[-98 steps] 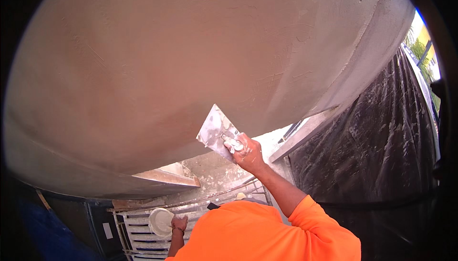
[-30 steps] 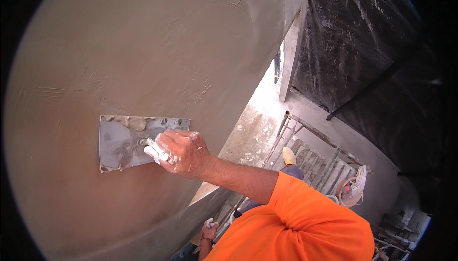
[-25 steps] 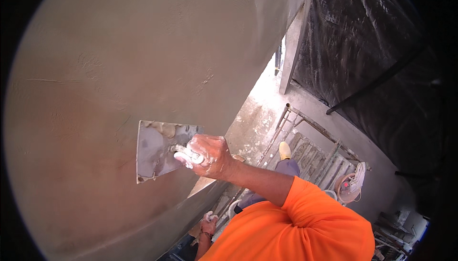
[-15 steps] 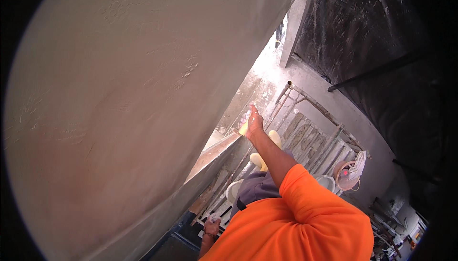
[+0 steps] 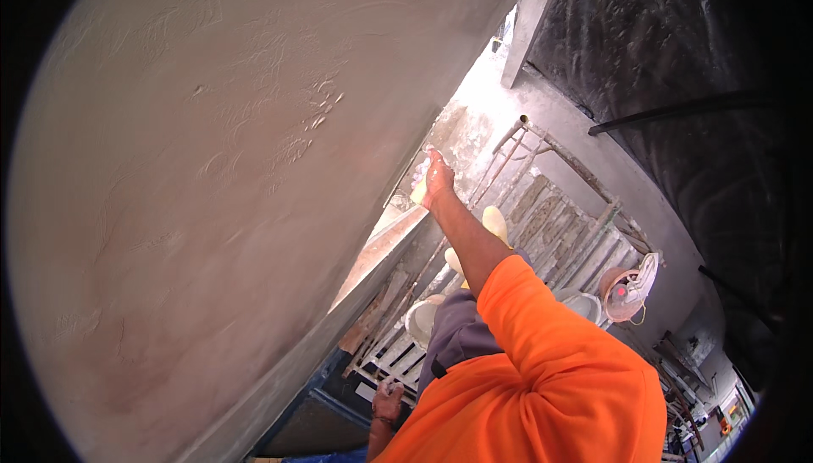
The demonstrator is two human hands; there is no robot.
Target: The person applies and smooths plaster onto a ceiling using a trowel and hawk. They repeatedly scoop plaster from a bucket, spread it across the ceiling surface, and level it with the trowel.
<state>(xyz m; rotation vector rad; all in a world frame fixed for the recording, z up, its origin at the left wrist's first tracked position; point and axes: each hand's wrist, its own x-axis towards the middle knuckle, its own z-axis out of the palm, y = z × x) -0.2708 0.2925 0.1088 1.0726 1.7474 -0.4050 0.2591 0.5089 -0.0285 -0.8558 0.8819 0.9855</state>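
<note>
My right hand (image 5: pixel 437 180) is closed around the pale yellow handle (image 5: pixel 418 193) of a plastering trowel. Its long thin blade shows almost edge-on, along the edge of the broad wet plaster wall (image 5: pixel 212 167). White smears cover the fingers. Low beside my leg, my left hand (image 5: pixel 388 401) hangs with its fingers curled and whitish stuff on them; what it holds, if anything, is too small to make out. The plaster has ripples and raised lumps near its middle.
I stand in yellow boots (image 5: pixel 494 223) on a plank scaffold (image 5: pixel 542 217) with a metal pipe frame (image 5: pixel 576 178). White buckets (image 5: pixel 421 321) stand near my legs. A pinkish bucket (image 5: pixel 621 304) holds a cloth and a bottle. Dark sheeting (image 5: pixel 644 48) hangs at the right.
My right hand has moved up and slightly left with the trowel. My left hand has shifted slightly right and down. The view has shifted, showing more lumps on the plaster.
</note>
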